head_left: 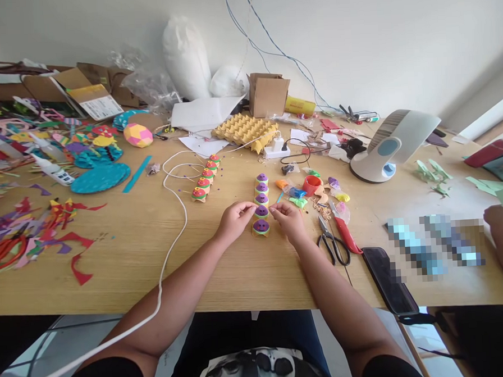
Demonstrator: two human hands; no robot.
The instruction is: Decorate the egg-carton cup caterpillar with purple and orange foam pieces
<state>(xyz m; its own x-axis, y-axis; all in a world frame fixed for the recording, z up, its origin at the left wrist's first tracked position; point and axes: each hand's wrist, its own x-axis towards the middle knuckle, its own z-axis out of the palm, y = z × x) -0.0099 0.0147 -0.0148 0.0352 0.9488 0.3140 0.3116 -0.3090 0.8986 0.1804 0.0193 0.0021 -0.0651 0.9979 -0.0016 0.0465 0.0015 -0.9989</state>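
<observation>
Between my two hands stands a row of egg-carton cups [261, 227] with purple tops over pale green-yellow sides, dark dots on top. My left hand [237, 218] is beside the row's left side, thumb and fingers pinched together close to it. My right hand [288, 218] pinches in the same way at the right side. Whatever the fingertips hold is too small to make out. Further left sits a second egg-carton row [205, 179] with red and green tops, thin sticks poking out sideways and small purple balls around it.
Right of the row lie a red tub [311, 185], colored clay packets [297, 193], black-handled scissors [334, 246], a red-handled knife [345, 228] and a phone [390, 279]. A white cable [163, 272] crosses at left. Behind are an egg tray [245, 130] and fan [390, 146]. A co-worker's hand [500, 226] is at far right.
</observation>
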